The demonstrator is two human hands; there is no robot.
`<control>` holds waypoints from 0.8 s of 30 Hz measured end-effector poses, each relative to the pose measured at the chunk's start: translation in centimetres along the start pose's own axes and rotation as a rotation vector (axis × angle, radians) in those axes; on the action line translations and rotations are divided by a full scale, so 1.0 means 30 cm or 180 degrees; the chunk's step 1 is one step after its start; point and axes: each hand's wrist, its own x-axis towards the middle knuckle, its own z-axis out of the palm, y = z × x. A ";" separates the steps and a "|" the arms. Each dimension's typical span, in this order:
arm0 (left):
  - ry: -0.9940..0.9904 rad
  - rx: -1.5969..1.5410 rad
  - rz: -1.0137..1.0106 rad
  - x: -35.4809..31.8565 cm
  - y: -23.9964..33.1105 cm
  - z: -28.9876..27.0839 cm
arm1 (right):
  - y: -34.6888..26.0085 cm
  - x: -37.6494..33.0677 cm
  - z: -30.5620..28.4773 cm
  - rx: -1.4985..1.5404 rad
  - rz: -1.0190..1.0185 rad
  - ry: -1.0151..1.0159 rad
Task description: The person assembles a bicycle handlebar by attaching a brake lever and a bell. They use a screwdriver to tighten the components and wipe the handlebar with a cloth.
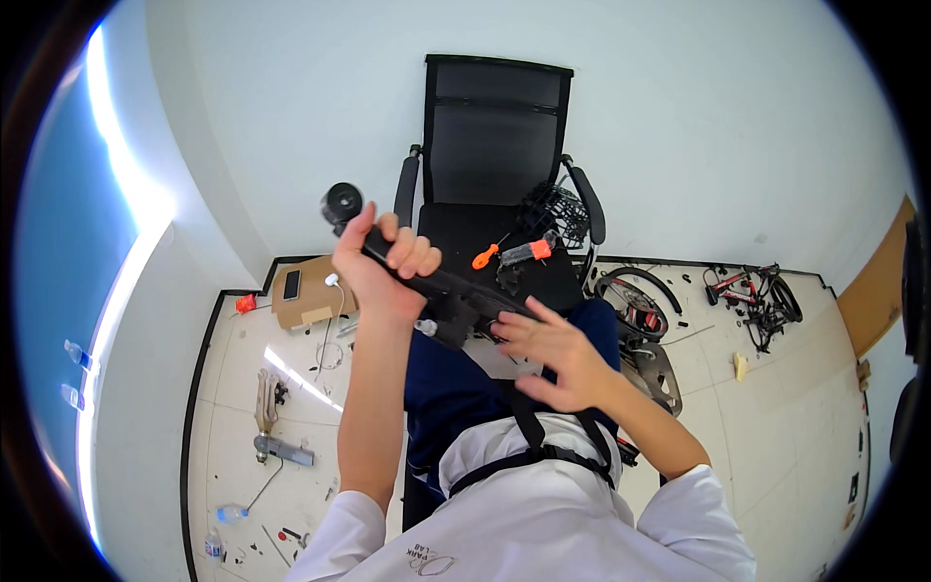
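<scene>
Held above the lap, a little left of centre in the frame: a long black part [448, 288], clamped near its upper end by the left hand [383, 254] (fingers wrapped well around). Slants with its long axis from upper left to lower right, pointing a round, knob-like end at the upper left. By the lower-right end, apart from the left hand, the right hand [558, 361], fingers spread and unclosed; cannot tell about contact there. Beyond, at upper centre, a black mesh-backed chair [499, 126], bearing an orange-handled screwdriver [486, 256]. On the floor at left, a cardboard sheet [312, 270] with a phone [292, 284] on top; at right, a spoked wheel [635, 303].
</scene>
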 end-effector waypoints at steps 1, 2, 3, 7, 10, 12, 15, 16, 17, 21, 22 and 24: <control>-0.0073 0.0124 0.0017 0.000 -0.016 0.008 | 0.031 0.004 -0.011 0.0053 0.0109 -0.0013; -0.0117 0.0209 0.0092 -0.003 -0.032 0.008 | 0.052 0.013 -0.026 0.0104 0.0221 -0.0024; -0.0263 0.0260 -0.0008 -0.001 -0.032 0.005 | 0.054 0.028 -0.048 0.0004 0.0258 -0.0078; -0.0438 0.0271 -0.0360 -0.026 -0.072 0.025 | 0.101 0.108 -0.107 -0.0007 0.0433 0.0159; -0.0523 0.0267 -0.0722 -0.030 -0.128 0.023 | 0.109 0.173 -0.119 0.1005 0.0644 0.0474; -0.0431 0.0539 -0.0654 -0.032 -0.161 0.026 | 0.045 0.212 -0.146 0.1036 0.0832 0.0379; -0.0196 0.0741 -0.0438 -0.032 -0.171 0.028 | -0.024 0.209 -0.106 0.0381 0.0311 0.0635; -0.0041 0.0748 -0.0298 -0.032 -0.163 0.036 | -0.045 0.193 -0.085 0.0045 -0.0006 0.0778; 0.0116 0.0755 -0.0155 -0.032 -0.154 0.039 | -0.074 0.180 -0.088 -0.0077 -0.0214 0.0409; 0.0040 0.0300 0.0053 -0.017 -0.098 0.022 | -0.164 0.068 -0.013 -0.0840 -0.0134 0.0232; 0.0040 0.0210 0.0052 -0.013 -0.080 0.017 | -0.151 0.041 -0.004 -0.0823 -0.0052 0.0258; 0.0002 0.0091 0.0011 -0.008 -0.066 0.007 | -0.118 0.012 -0.011 -0.0840 0.0110 0.0231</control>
